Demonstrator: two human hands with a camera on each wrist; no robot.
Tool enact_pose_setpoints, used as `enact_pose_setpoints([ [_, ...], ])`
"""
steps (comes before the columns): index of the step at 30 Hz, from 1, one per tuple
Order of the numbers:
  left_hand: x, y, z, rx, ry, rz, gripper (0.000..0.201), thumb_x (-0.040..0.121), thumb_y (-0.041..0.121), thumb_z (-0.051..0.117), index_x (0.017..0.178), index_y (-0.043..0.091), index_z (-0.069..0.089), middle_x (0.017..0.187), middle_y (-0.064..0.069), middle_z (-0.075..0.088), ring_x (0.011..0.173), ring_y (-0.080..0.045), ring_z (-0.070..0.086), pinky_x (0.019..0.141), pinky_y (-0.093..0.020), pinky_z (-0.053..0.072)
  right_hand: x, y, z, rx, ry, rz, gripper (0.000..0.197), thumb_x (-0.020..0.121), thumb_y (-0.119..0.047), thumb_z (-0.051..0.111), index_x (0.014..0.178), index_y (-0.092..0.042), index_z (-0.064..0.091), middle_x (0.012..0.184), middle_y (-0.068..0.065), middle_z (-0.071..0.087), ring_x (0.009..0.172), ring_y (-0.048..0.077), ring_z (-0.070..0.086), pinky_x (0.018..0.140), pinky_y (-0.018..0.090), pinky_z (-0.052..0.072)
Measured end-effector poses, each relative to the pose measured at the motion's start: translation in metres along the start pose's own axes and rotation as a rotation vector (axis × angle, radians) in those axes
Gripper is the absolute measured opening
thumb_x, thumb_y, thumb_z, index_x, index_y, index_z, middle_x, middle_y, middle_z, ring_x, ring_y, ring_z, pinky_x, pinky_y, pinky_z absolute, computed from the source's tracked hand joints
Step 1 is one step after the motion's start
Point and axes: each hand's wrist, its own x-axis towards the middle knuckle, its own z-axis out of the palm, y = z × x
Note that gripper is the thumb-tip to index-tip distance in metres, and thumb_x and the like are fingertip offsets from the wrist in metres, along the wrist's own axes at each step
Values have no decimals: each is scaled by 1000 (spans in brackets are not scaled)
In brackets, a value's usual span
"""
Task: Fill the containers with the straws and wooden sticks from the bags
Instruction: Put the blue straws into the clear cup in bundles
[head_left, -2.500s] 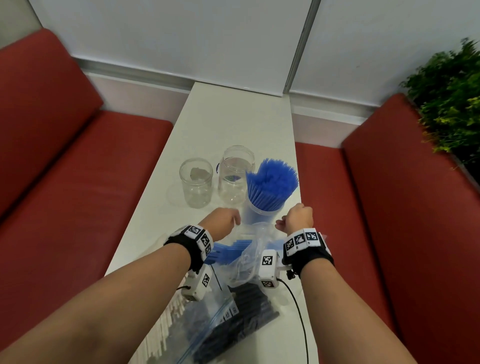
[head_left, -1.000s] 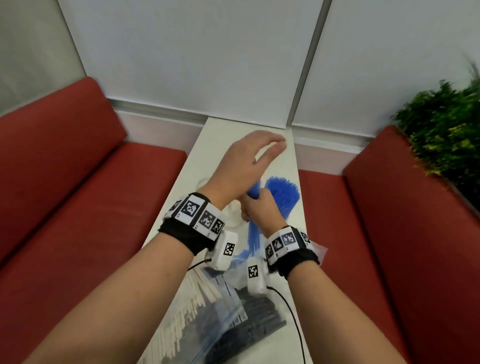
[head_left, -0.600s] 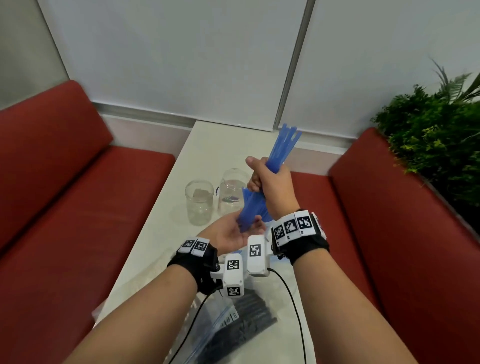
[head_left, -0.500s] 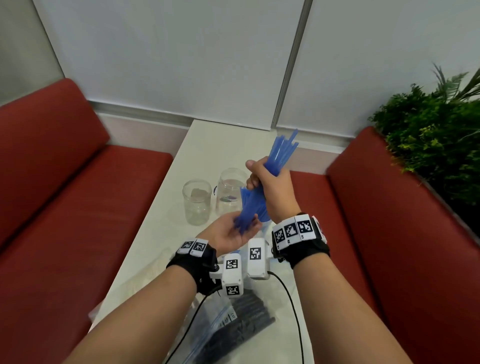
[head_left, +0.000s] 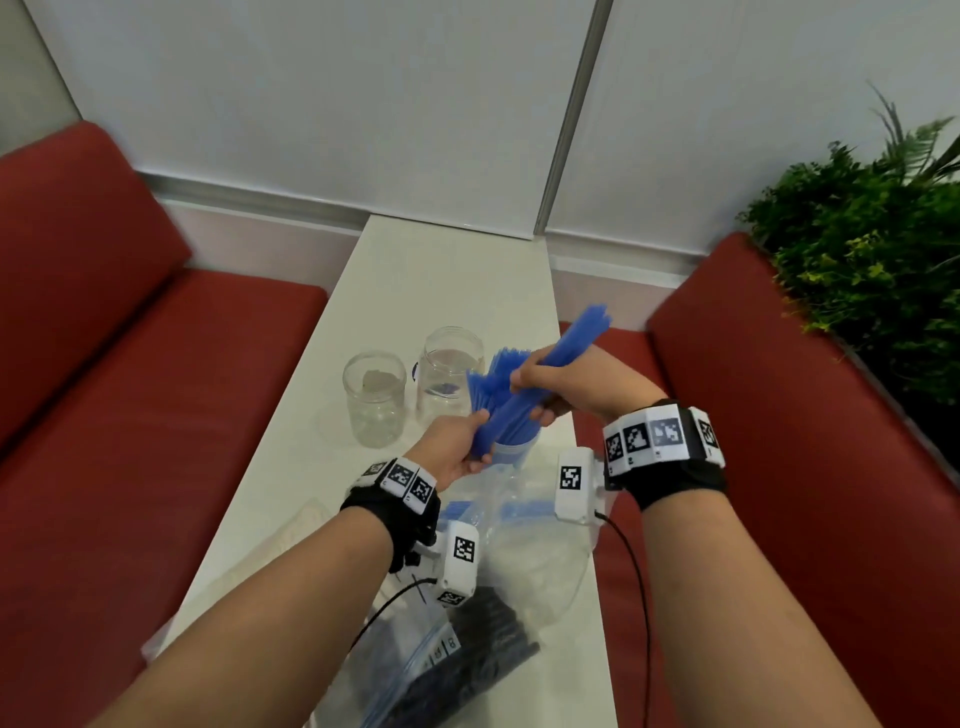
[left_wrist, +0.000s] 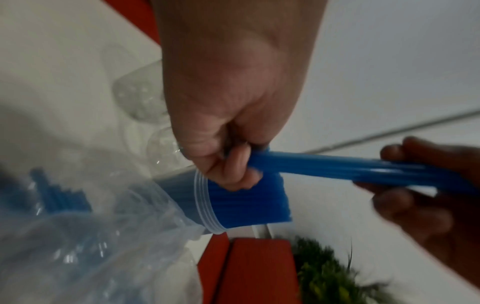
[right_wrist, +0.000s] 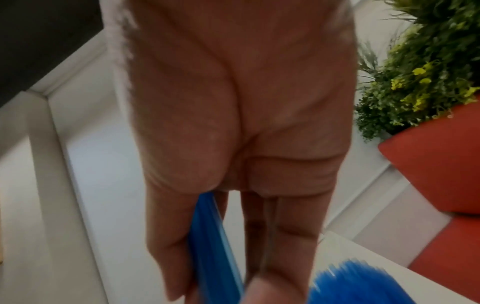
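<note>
A bundle of blue straws (head_left: 563, 348) slants up to the right above the table. My right hand (head_left: 537, 389) grips its middle, and my left hand (head_left: 470, 447) grips its lower end. In the left wrist view the left hand (left_wrist: 233, 164) curls round the bundle (left_wrist: 337, 166). The right hand's fingers (left_wrist: 428, 185) hold it further along. Just beneath stands a clear container (head_left: 511, 452) packed with blue straws (left_wrist: 246, 201). Two empty clear jars (head_left: 374, 400) (head_left: 449, 369) stand to its left. In the right wrist view thumb and fingers pinch the straws (right_wrist: 210, 236).
A crumpled clear bag with a few blue straws (head_left: 498, 514) lies under my wrists. A zip bag of black straws (head_left: 483, 649) lies nearer me, and a bag of wooden sticks (head_left: 291, 540) to its left. Red benches (head_left: 130, 415) flank the narrow white table (head_left: 441, 280). A plant (head_left: 857, 249) stands at the right.
The bundle has tipped from nearly upright to a low slant toward the right. My left hand, earlier an open palm under the straws' end, now grips that end.
</note>
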Motion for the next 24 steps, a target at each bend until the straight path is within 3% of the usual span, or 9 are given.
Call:
enact_pose_setpoints([
  [2,13,-2,6,220,46,1,29,101,21,47,112,-5,55,74,-16,60,47,-21,57,41,-23,46,6,4,-6,-16,15,-1,19,86,-19,73,88,0,73,83,22,74,64,28,70,67,31,61],
  [4,26,-6,10,411,175,32,32,100,24,48,118,-2,47,90,-19,61,64,-30,64,50,-33,55,16,9,-7,-66,12,21,18,87,-16,72,90,2,72,83,23,74,66,30,72,72,35,63],
  [8,49,-19,6,623,302,111,59,96,29,50,143,12,17,111,-20,59,94,-40,63,74,-46,57,34,21,-10,-109,50,49,18,87,-16,71,91,2,71,80,24,73,68,32,72,76,37,61],
  [10,60,-24,4,632,271,101,60,94,26,48,146,16,19,113,-20,59,86,-37,64,64,-39,56,43,25,-16,-102,115,36,17,86,-17,70,89,-1,70,73,20,73,62,25,71,75,34,60],
  [12,66,-28,5,543,237,94,45,93,22,45,134,11,33,104,-21,59,66,-33,60,48,-31,49,52,28,-17,-100,164,29,15,86,-17,70,89,-2,70,66,13,72,59,21,70,71,30,59],
  [15,71,-38,6,420,178,109,29,96,22,41,122,10,38,90,-19,59,49,-27,54,41,-26,45,58,38,-2,-111,180,58,13,86,-12,68,90,0,69,60,10,70,54,17,67,67,28,57],
  [18,70,-43,6,380,132,131,21,99,28,39,116,16,37,77,-14,61,45,-24,55,42,-26,48,62,52,17,-128,261,86,14,87,-14,70,90,0,70,71,11,71,60,17,65,64,27,54],
  [21,70,-41,5,345,115,119,21,100,26,39,116,12,38,78,-14,62,47,-24,55,45,-28,50,64,50,14,-145,296,18,20,82,-22,81,95,-14,69,87,-4,67,73,5,61,58,10,44],
  [24,71,-39,5,338,113,105,20,99,24,39,115,12,40,79,-13,62,49,-23,55,45,-28,50,66,36,3,-126,405,-143,42,77,-34,84,111,-27,59,103,-3,58,84,2,55,67,13,42],
])
